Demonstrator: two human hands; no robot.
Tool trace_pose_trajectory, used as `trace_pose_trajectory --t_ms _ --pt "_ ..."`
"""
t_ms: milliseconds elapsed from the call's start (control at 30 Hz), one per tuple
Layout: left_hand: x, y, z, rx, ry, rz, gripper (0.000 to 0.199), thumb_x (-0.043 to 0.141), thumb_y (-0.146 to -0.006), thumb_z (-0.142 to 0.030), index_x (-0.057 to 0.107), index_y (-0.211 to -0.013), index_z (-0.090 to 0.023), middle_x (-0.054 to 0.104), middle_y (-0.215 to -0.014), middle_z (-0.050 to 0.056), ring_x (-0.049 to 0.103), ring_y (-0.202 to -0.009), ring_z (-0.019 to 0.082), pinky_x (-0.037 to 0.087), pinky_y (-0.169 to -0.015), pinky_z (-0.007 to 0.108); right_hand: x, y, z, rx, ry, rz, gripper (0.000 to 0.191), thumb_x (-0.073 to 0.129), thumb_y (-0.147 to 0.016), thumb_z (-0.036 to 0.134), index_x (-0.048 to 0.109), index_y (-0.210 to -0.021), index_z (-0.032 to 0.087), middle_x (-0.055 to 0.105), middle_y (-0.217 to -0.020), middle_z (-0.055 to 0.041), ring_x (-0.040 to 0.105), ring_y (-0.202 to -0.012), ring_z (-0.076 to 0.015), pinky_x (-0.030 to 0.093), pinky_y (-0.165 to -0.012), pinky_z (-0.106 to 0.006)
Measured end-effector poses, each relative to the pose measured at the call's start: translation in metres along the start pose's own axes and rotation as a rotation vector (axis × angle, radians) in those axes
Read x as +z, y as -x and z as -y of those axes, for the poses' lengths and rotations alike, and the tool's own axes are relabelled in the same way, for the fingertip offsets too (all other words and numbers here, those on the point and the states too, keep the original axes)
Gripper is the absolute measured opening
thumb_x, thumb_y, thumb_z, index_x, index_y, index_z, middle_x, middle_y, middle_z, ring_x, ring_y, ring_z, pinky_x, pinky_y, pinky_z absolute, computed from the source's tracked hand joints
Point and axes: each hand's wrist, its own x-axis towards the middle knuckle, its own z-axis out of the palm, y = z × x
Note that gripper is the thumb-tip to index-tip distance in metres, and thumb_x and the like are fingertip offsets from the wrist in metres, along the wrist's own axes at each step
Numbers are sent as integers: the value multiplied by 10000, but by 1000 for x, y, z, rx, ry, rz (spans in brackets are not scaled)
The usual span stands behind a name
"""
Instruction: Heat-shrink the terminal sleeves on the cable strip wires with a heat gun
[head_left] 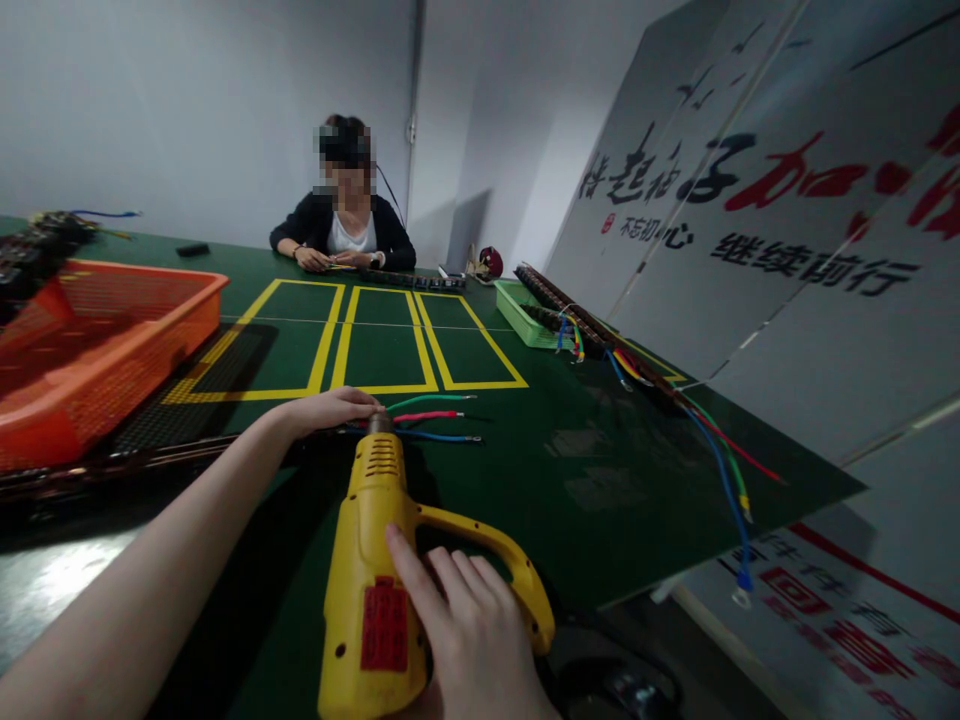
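In the head view, my right hand [476, 620] grips a yellow heat gun [367, 500], its index finger lying along the housing. The gun's metal nozzle [380, 423] points away from me, close to the fingertips of my left hand [335, 408]. That left hand is closed on a bundle of wires at the end of a long dark wiring harness [169, 455]. Beyond the nozzle a green wire [427, 402], a red wire [431, 415] and a blue wire [439, 436] stick out to the right with metal terminals. The nozzle hides where they leave my fingers.
An orange basket [142, 350] stands on the left of the green table [517, 480]. Across it sits a person [345, 220] with both hands on the table. At the right edge lie a green basket [521, 318] and more harnesses [592, 325], some wires overhanging.
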Motion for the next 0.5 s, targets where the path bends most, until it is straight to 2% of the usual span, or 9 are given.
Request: trace_pose_trajectory --t_ms 133,267,367,500 --pt "-1 1 1 -54 35 24 612 614 -614 -691 702 -962 -195 690 -1019 35 599 -993 239 465 -844 262 -14 6 -11 56 -20 -13 1061 417 -631 879 204 -1477 275 635 -923 -45 624 -791 -237 474 -710 -360" --pt "-2 4 -3 -94 38 15 610 636 -607 -690 707 -972 -207 693 -1016 30 609 -982 235 480 -818 251 -26 14 -24 133 17 -9 1220 532 -490 901 235 -1466 232 647 -1000 -60 635 -865 -254 492 -761 -372" --pt "-2 6 -5 -108 31 30 585 616 -631 -695 712 -955 -217 698 -962 22 625 -920 222 492 -761 243 -29 19 -30 163 94 -71 1237 555 -463 898 277 -1448 203 658 -1016 -71 644 -855 -250 502 -740 -360" --pt "-2 5 -4 -85 37 44 553 622 -632 -682 722 -916 -218 700 -907 22 627 -893 215 493 -750 236 -28 24 -31 139 194 -160 1204 517 -515 901 289 -1444 171 674 -1015 -91 656 -857 -264 509 -722 -363"
